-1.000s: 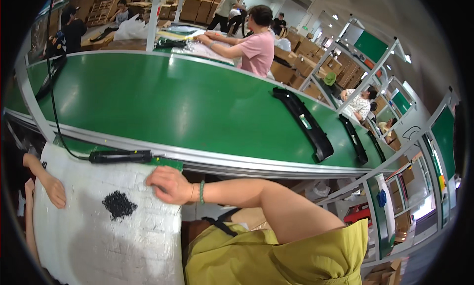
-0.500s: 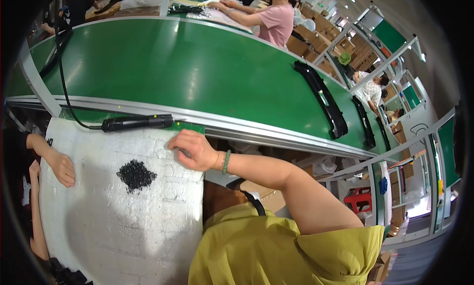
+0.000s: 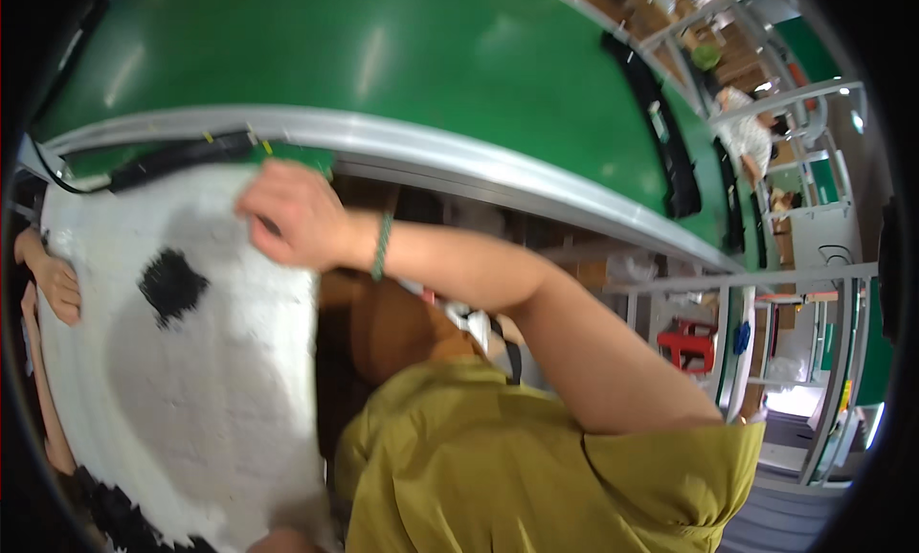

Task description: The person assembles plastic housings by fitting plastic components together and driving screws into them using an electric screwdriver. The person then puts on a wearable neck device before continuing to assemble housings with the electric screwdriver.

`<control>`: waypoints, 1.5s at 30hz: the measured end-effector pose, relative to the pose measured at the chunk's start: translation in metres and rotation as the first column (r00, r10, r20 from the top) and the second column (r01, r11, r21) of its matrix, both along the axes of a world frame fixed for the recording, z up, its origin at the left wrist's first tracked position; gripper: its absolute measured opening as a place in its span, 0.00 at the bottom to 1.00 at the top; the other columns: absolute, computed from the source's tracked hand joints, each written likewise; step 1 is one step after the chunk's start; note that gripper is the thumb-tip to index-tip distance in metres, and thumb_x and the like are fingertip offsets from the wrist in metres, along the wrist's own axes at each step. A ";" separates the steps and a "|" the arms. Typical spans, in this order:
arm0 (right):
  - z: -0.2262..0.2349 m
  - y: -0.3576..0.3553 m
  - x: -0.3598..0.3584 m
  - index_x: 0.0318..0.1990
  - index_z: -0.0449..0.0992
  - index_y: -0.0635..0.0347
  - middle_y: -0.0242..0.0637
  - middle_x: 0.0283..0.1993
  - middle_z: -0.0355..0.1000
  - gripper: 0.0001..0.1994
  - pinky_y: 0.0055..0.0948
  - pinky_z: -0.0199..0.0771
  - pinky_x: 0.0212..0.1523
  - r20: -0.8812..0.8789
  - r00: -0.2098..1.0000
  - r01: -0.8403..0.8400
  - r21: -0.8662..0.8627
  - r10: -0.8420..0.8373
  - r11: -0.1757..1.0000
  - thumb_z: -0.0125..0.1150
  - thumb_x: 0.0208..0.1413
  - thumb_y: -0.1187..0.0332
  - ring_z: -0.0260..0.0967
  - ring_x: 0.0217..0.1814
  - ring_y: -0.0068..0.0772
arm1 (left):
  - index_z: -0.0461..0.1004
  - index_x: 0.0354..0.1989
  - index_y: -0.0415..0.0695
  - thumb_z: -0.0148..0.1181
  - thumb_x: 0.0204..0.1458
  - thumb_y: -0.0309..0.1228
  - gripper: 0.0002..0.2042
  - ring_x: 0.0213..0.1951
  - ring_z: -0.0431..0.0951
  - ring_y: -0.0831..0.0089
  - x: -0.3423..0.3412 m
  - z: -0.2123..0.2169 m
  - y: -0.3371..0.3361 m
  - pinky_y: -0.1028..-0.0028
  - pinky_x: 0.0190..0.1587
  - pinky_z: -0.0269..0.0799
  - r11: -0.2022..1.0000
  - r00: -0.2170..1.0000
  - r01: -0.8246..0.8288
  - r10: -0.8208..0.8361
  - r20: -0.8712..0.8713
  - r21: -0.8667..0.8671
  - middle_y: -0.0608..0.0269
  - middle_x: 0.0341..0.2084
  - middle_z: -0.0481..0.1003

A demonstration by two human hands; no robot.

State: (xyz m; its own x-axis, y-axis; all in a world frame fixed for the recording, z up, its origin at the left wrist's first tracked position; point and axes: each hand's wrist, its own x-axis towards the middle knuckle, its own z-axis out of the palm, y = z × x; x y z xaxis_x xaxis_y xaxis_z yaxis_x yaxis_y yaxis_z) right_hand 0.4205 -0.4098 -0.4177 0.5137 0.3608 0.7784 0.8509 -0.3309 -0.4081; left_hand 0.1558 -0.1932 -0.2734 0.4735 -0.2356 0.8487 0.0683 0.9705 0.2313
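My right hand (image 3: 295,218), smeared by motion, hovers over the top right corner of a white-covered work surface (image 3: 239,381). Its fingers curl toward the thumb; whatever they hold, if anything, is hidden. A green bead bracelet (image 3: 383,247) circles that wrist. Left of the hand, a heap of tiny black pieces (image 3: 173,286) lies on the white cover, too blurred to name. Beyond it a black electric screwdriver (image 3: 182,158) with a cable rests along the far edge. At the bottom edge a blurred patch of skin, probably my left hand (image 3: 282,541), shows without readable fingers.
Across the far side runs a green conveyor belt (image 3: 383,65) with a metal rail (image 3: 431,136). Long black plastic strips (image 3: 661,122) lie on its right part. Another person's hand (image 3: 59,290) rests at the left edge. A red stool (image 3: 687,345) stands at the right.
The view has swung, so the white surface, screwdriver and belt sit further left and higher. My right hand stays near the same corner, its fingers still curled. Skin now shows at the bottom edge.
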 end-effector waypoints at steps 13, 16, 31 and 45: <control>-0.174 -0.105 -0.083 0.35 0.75 0.59 0.41 0.40 0.73 0.11 0.38 0.71 0.44 -0.739 0.577 0.386 -0.128 -0.347 0.914 0.56 0.40 0.71 0.69 0.43 0.47 | 0.63 0.18 0.46 0.49 0.49 0.23 0.09 0.14 0.64 0.81 0.123 0.028 -0.193 0.79 0.15 0.61 0.687 0.832 -0.516 0.544 0.109 0.512 0.70 0.11 0.64; -0.236 -0.126 -0.054 0.40 0.76 0.61 0.48 0.44 0.73 0.16 0.39 0.69 0.50 -0.928 -0.067 0.472 -0.354 -0.367 0.808 0.57 0.43 0.64 0.68 0.49 0.51 | 0.57 0.11 0.48 0.50 0.47 0.21 0.16 0.10 0.61 0.84 0.133 0.027 -0.212 0.81 0.11 0.58 0.553 0.693 -0.693 0.686 0.219 0.463 0.73 0.07 0.61; -0.295 -0.105 -0.119 0.48 0.72 0.62 0.44 0.48 0.72 0.21 0.34 0.66 0.49 -0.881 -0.437 0.188 -0.287 -0.182 0.939 0.56 0.49 0.60 0.69 0.48 0.37 | 0.62 0.50 0.56 0.43 0.60 0.34 0.11 0.16 0.63 0.79 0.128 0.001 -0.174 0.79 0.16 0.59 0.414 0.609 -0.657 0.784 0.120 0.630 0.67 0.16 0.66; -0.203 -0.159 -0.270 0.47 0.73 0.60 0.44 0.45 0.73 0.19 0.35 0.67 0.45 -0.839 -0.395 0.059 -0.431 -0.375 0.900 0.54 0.50 0.59 0.70 0.44 0.38 | 0.69 0.38 0.46 0.53 0.52 0.30 0.06 0.15 0.62 0.77 0.092 0.008 -0.161 0.78 0.17 0.60 -0.005 0.313 -0.621 0.915 0.254 0.783 0.69 0.16 0.67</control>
State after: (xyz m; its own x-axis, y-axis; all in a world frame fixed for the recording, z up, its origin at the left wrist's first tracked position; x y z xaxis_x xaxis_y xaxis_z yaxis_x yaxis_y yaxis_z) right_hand 0.1502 -0.5689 -0.6204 0.5321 -0.0390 -0.8458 -0.7299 -0.5274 -0.4348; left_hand 0.2475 -0.3540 -0.2651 0.9042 0.0924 0.4170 -0.4155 -0.0360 0.9089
